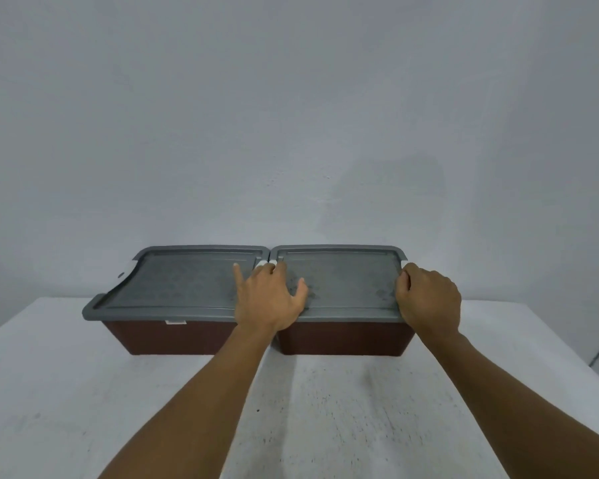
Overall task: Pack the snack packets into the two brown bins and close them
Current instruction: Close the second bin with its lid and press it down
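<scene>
Head view: left hand presses, spread open, over the centre latches; right hand curls around the right lid edge, likely snapping it onto its brown bin.

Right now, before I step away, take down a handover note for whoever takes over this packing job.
Left grip: spread across the seam where the left lid meets the right lid, fingers on the white clips.
Right grip: curled over the right lid's outer edge.
Things: left bin and right bin stand side by side on the white table. No snack packets show; presumably inside.
Done: both lids on.
Left: confirm the clips are latched; the picture cannot settle that.
</scene>
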A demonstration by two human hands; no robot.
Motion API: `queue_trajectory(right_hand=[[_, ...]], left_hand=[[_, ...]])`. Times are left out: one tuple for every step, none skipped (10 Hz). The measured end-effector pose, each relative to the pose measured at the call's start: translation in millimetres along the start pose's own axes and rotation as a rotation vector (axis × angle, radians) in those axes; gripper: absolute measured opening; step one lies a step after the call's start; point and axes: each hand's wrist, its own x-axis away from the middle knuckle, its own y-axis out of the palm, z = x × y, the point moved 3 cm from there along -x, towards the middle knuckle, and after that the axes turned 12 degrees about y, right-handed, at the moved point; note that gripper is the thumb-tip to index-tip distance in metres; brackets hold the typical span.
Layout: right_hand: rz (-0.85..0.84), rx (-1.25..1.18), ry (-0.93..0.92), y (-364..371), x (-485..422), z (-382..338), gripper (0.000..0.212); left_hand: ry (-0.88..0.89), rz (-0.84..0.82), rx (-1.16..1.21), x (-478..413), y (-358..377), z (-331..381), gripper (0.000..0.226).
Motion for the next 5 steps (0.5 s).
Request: queue_trajectory(right_hand=[[-0.016, 0.046, 0.031, -2.6, 17.4, -7.5, 0.029], [-0.013, -0.003, -0.077, -6.3, 52.3, -14.5, 0.037], [-0.108, 0.073, -0.045, -4.9, 85.8, -19.2, 0.047], [-0.224, 0.040, 0.024, -8.6, 116.9, -35.9, 0.057], [-0.354, -0.113, 0.033, -20.4, 165.2, -61.3, 0.060]], left_hand=[[-0.043, 0.001, 0.063, 3.7, -3.8, 1.3, 0.066], [-0.036, -0.104, 0.193, -0.7, -4.5, -7.5, 0.074], [0.124, -0.220, 0.241, 18.1, -9.8, -27.8, 0.073], [0.360, -0.165, 0.140, 67.4, -16.6, -44.5, 0.077], [0.405, -0.138, 0.159, 135.6, -16.6, -67.0, 0.077]])
